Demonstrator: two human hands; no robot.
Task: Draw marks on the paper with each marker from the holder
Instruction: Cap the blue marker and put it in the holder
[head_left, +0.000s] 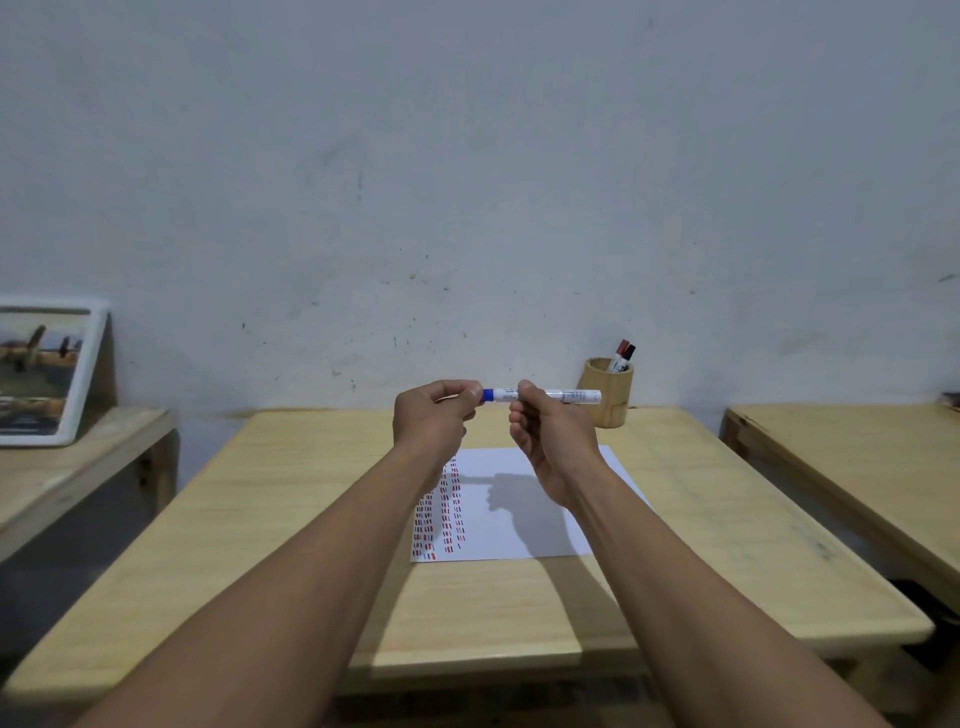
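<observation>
Marker: the blue marker (545, 395) is up in the air, level, above the far half of the table and just in front of the holder, white barrel pointing right, blue cap end pointing left.
Left hand: the left hand (434, 421) has its fingertips pinched on the blue cap (488, 395); whether the cap is seated or coming off, I cannot tell.
Right hand: the right hand (553, 441) has thumb and fingers clamped round the barrel's middle, the tail end sticking out free to the right.
Handling: looks light, stiff and smooth, so it could twist in the fingers; my call is a firm hold mid-barrel with a straight pull on the cap, which likely needs a short tug.
Paper: the paper (540, 519) lies flat under the hands, towards the table's right side, with columns of short red, dark and a few blue dashes down its left part; the rest is blank.
Holder: the holder (607, 395) stands at the far right corner with two more markers (622, 355) in it, red and dark caps up.
Table: the table (291, 519) is pale wood, smooth and matte.
Room: a scuffed white wall (467, 182) runs behind; a framed picture (47, 371) leans on a side table to the left, and another table stands to the right.
</observation>
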